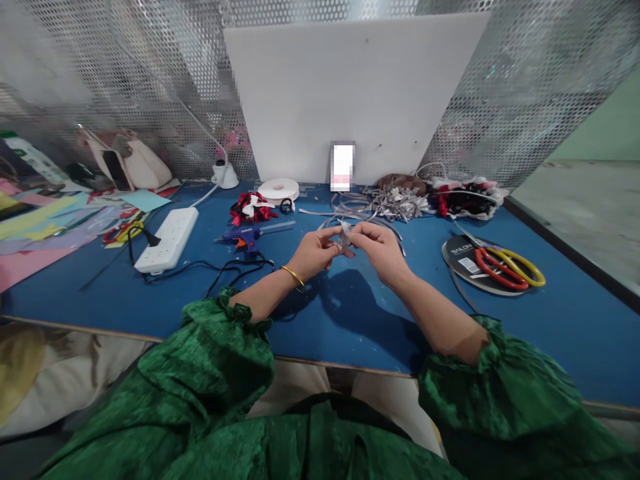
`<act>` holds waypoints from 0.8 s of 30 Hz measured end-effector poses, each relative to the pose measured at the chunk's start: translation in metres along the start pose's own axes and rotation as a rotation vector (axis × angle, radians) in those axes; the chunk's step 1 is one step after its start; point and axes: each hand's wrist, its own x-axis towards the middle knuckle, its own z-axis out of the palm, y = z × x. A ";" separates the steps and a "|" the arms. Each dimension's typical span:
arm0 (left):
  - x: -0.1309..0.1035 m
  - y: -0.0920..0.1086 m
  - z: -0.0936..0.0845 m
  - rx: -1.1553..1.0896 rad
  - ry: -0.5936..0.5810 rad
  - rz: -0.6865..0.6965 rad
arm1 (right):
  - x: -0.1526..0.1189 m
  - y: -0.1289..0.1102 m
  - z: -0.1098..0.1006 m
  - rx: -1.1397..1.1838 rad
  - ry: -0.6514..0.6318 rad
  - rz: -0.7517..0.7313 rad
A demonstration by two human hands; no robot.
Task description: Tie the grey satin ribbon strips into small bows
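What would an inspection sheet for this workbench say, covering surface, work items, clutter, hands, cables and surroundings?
Surface: blue tabletop, small pale specks visible.
Work items: pale grey strip, in hand; grey ribbon pile beyond.
Clutter: scissors lying on a dark reel at right; coloured sheets at left.
Hands: left hand and right hand both pinch the pale grey strip.
Cables: black plug in the white power strip; white cable at its far end.
Surroundings: white board before perforated metal mesh; phone in front of the board.
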 end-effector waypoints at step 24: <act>-0.005 0.003 0.007 0.307 0.019 0.078 | -0.009 0.011 0.010 -0.651 0.097 -0.026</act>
